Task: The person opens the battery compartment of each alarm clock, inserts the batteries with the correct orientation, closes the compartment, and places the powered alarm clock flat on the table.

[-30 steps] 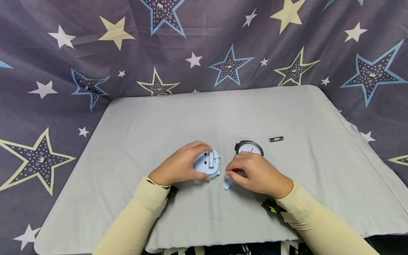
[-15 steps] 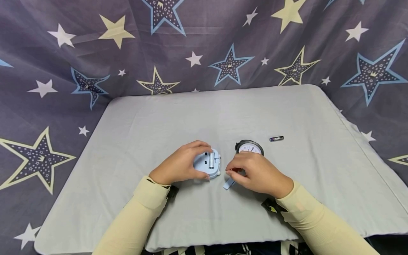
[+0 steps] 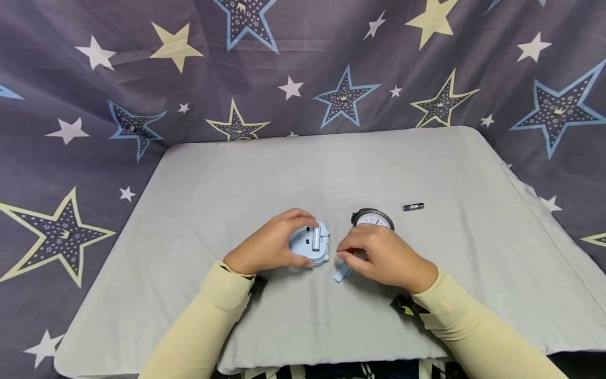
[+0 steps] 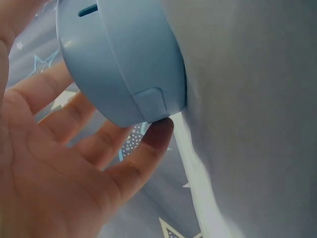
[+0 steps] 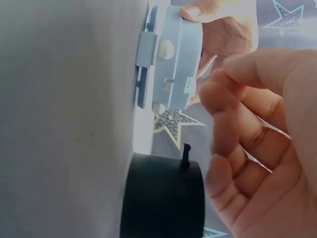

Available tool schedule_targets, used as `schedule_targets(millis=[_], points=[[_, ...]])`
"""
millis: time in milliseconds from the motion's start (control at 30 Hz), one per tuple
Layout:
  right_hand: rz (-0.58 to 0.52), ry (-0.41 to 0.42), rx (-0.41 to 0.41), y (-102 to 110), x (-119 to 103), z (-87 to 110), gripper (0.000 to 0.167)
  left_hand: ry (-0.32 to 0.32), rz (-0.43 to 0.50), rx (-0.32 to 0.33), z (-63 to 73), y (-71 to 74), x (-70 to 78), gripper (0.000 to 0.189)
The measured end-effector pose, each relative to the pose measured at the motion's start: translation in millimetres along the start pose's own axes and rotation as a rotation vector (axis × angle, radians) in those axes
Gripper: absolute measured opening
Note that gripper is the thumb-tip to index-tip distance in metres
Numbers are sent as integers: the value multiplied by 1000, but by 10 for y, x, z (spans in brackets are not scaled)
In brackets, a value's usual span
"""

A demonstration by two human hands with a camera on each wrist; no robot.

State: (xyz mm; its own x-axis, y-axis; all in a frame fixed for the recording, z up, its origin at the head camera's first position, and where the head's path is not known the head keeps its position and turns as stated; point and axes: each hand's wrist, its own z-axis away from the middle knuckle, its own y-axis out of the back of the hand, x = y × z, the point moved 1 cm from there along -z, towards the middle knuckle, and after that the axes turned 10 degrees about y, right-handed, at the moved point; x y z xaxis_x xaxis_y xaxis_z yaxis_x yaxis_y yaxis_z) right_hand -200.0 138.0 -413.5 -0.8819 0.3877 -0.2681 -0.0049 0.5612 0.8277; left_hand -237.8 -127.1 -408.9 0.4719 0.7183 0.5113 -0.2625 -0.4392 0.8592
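In the head view my left hand grips a light blue clock, thumb on the near side and fingers over the far side. The clock lies back up, with a silver battery in its slot. The left wrist view shows the clock's smooth side against the fingers. My right hand is just right of it, thumb and forefinger tips together, other fingers curled. Nothing shows between those fingertips in the right wrist view. Below this hand lies a narrow light blue strip, partly covered by the fingers.
A round black clock with a white dial lies behind my right hand, which hides its near part. A dark battery rests farther right. Grey cloth covers the table; a star-patterned curtain hangs along its back and sides.
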Motion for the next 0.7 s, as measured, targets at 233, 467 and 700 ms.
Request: schedule_targets(millis=[233,467,700], points=[[74,18,-23,4,24,-146,8,86,14,-72,46,15,-88,125],[146,-52,-76,-14,77,-362,29,138,-4,-129,95,93,-259,116],[135,-98,-126,-109,129,-472,59,112,31,-121,70,118,-327,92]])
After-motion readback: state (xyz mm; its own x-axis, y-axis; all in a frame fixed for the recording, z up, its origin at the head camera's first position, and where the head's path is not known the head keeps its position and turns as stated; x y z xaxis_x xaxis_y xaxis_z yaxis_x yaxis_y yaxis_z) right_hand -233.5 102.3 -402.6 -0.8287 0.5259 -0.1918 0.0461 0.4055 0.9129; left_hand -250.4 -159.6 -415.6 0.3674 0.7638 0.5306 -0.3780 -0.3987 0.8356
